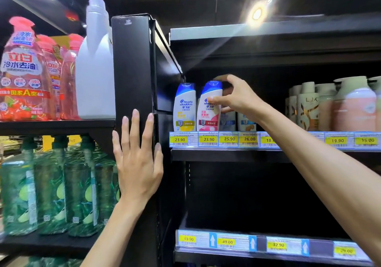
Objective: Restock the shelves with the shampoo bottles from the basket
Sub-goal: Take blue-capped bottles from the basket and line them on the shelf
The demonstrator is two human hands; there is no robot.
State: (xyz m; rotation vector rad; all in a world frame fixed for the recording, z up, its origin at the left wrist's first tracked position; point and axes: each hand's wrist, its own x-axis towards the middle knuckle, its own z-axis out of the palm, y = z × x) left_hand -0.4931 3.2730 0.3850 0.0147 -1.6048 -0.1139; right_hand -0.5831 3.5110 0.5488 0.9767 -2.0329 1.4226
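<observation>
Presently on the upper shelf [226, 155], entered item by item.

Item: pink-label shampoo bottle [208, 110], upright at the shelf's front edge, second from the black upright post [134, 66]. My right hand [237, 97] is at its 3 o'clock, fingers [214, 99] curled onto its shoulder and side, thumb arched over the blue cap; clamped lightly on it, I judge, though the contact behind the bottle is hidden.

Item: yellow-label shampoo bottle [184, 108], at 9 o'clock of the pink one, just beside it, perhaps touching.

Item: two shorter bottles [237, 122], at 4 o'clock of the pink one, set further back, partly hidden by my wrist.

Item: my left hand [138, 163], flat on the post, fingers spread and holding nothing.

Item: the basket, not in view.

Risks noted:
- A sideways nudge on release could tip the pink bottle into its yellow neighbour, and both stand close to the edge above the price tags [208, 140].
- Pulling my wrist back carelessly could drag the shorter bottles forward or knock them over.
- The label appears turned a little off front; twisting it while gripping only the top may rock the base.
</observation>
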